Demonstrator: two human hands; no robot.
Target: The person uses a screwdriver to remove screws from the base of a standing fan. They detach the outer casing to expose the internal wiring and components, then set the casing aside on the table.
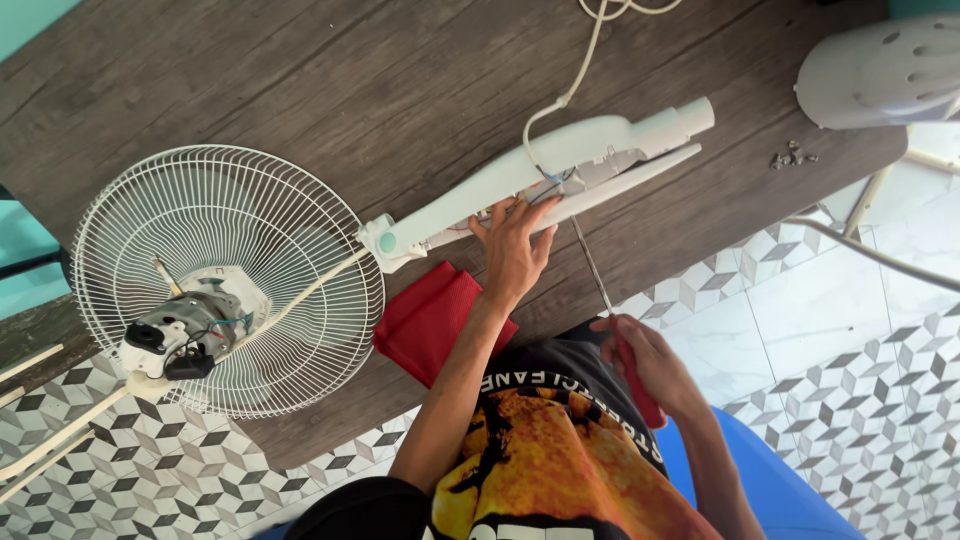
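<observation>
A white fan stand housing (560, 160) lies across the dark wooden table (300, 70), split open with coloured wires showing. My left hand (515, 245) presses flat on its lower half, fingers spread. My right hand (640, 355) grips the red handle of a long screwdriver (592, 265), whose metal shaft points up toward the housing's lower edge. A white power cord (585, 60) runs from the housing to the table's far edge.
A white wire fan guard (260, 220) with the exposed motor (185, 330) sits at the table's left. A red cloth (430, 315) lies by my left wrist. Small screws (792, 156) rest near the right edge, beside a white perforated plastic cover (880, 70). Patterned tile floor below.
</observation>
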